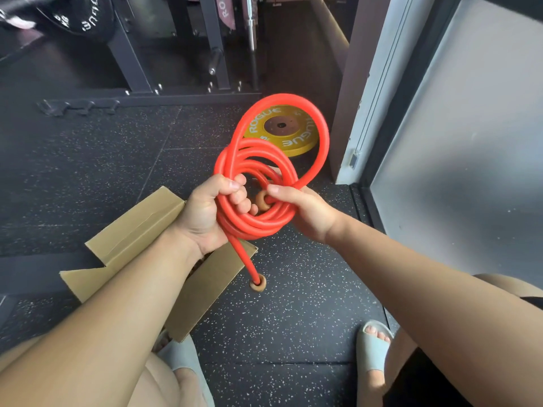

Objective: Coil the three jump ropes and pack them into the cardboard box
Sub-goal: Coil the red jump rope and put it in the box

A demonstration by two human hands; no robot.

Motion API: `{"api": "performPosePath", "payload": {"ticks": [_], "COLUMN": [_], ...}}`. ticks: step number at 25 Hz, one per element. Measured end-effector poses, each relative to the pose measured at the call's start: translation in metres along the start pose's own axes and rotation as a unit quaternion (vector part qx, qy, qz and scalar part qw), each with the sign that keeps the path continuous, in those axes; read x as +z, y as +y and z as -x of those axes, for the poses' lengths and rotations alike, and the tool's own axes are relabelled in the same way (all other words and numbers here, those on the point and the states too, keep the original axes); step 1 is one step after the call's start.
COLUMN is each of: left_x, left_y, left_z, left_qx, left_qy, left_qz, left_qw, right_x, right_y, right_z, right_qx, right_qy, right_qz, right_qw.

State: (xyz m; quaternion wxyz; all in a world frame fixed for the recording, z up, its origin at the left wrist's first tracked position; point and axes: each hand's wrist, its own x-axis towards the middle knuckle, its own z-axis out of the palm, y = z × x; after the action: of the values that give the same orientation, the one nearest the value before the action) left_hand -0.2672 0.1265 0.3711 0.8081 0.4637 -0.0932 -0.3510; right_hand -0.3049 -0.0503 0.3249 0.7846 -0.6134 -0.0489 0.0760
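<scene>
- Red jump rope (261, 183) coiled, held in the air above the floor (88, 171); one large loop stands upward, one tail hangs down to a wooden end (258, 283).
- Cardboard box (141, 227) below, interior hidden by left forearm.
- Left hand (211, 212) fisted round the coils; right hand (305, 210) pinches the rope beside the second wooden end (262, 200).

A gym: speckled rubber floor (88, 160), yellow weight plate (282, 130), steel rack (132, 63), barbell (251, 24)
</scene>
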Motion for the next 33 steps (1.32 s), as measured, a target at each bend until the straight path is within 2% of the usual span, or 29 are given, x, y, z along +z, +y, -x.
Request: {"api": "performPosePath", "payload": {"ticks": [6,11,15,21,22,24,26,29,31,33], "left_x": [0.001,-0.004,-0.006,-0.007,-0.005,-0.003,-0.001,0.001,0.0,-0.005], "left_y": [0.006,0.008,0.005,0.012,0.016,0.023,0.023,0.017,0.015,0.016], "left_z": [0.004,0.006,0.005,0.01,0.012,0.01,0.005,-0.002,-0.006,-0.009], "left_qx": [-0.003,-0.02,-0.039,-0.059,-0.055,-0.041,-0.033,-0.033,-0.019,-0.001], "left_qy": [-0.083,-0.148,-0.145,-0.172,-0.149,-0.055,0.044,0.139,0.183,0.227], "left_qz": [0.09,0.155,0.161,0.171,0.158,0.104,0.032,-0.05,-0.091,-0.117], "left_qw": [0.992,0.977,0.976,0.968,0.975,0.992,0.998,0.988,0.979,0.967], "right_x": [0.005,0.01,0.011,0.013,0.009,-0.002,-0.012,-0.016,-0.015,-0.014], "right_y": [0.007,-0.002,-0.003,-0.012,-0.017,-0.028,-0.032,-0.032,-0.037,-0.045], "right_z": [0.008,0.009,0.01,0.013,0.014,0.016,0.018,0.02,0.02,0.02], "right_qx": [0.008,-0.008,0.021,0.052,0.054,0.085,0.118,0.133,0.135,0.135], "right_qy": [-0.103,-0.125,-0.113,-0.17,-0.156,-0.089,-0.005,0.059,0.101,0.128], "right_qz": [-0.067,-0.142,-0.167,-0.015,0.039,0.192,0.387,0.618,0.708,0.735], "right_qw": [0.992,0.982,0.979,0.984,0.986,0.974,0.914,0.772,0.686,0.652]}}
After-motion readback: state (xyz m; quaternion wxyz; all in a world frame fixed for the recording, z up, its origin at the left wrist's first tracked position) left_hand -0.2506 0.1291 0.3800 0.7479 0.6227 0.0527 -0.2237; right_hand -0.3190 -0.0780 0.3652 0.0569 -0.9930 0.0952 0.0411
